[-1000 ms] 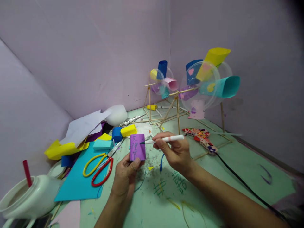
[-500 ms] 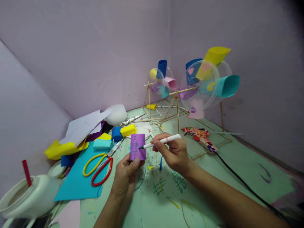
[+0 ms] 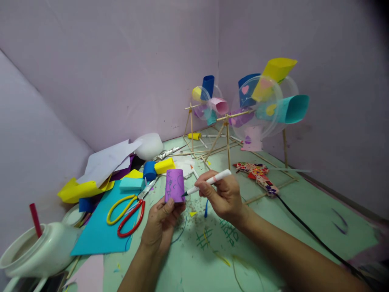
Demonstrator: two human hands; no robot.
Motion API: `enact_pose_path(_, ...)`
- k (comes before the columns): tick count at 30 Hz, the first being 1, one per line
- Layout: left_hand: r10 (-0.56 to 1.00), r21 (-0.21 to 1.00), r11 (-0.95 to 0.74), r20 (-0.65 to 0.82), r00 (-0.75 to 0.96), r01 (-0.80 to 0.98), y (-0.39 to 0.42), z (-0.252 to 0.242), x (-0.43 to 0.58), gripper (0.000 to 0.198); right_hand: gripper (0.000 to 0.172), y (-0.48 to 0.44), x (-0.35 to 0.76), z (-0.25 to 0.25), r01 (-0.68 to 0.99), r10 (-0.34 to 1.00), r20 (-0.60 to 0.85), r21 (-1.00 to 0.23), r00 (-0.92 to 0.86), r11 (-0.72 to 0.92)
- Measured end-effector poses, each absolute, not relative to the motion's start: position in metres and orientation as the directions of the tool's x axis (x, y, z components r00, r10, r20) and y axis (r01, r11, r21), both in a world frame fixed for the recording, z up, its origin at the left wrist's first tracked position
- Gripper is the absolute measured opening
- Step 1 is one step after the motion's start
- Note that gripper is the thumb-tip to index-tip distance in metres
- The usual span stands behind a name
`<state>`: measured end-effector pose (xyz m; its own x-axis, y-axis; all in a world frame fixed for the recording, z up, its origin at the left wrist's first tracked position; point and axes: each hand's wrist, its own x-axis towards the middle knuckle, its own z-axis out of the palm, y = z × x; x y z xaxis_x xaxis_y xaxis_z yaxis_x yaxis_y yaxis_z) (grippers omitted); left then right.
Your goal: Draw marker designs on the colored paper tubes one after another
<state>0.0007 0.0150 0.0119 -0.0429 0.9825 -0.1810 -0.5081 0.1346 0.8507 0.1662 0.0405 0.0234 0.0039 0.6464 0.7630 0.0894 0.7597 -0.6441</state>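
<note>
In my left hand is a small purple paper tube, pinched at its lower end with the thumb in front. Dark handwritten strokes cover the side facing me. A white marker lies between the fingers and thumb of my right hand. Its dark green tip is at the tube's lower right edge; whether it touches I cannot tell. Left of the tube, scissors with one yellow and one red handle rest on a teal sheet. Behind them are a yellow tube and a blue tube.
Two stick-framed wheels with coloured paper cups stand at the back, the nearer wheel at right. A patterned glue gun lies right of my hand, its black cord running to the front. A white pot stands at left, near paper scraps.
The purple tube has turned and shifted slightly up-left in my left hand. The marker tip has gone from the middle of its side to its lower right edge.
</note>
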Motion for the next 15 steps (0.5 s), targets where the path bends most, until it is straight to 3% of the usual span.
enact_pose_path(11, 0.968, 0.766, 0.183, -0.249, -0.023, -0.616, 0.0172, 0.0126, 0.0010, 0.016, 0.007, 0.0395, 0.1658, 0.0214, 0.079, 0.633, 0.774, -0.632, 0.020, 0.771)
enact_pose_path(15, 0.944, 0.711, 0.237, -0.330, -0.017, -0.662, 0.0166, 0.0168, -0.0008, 0.016, 0.009, 0.0411, 0.1630, 0.0237, -0.081, 0.699, 0.703, -0.695, 0.134, 0.714)
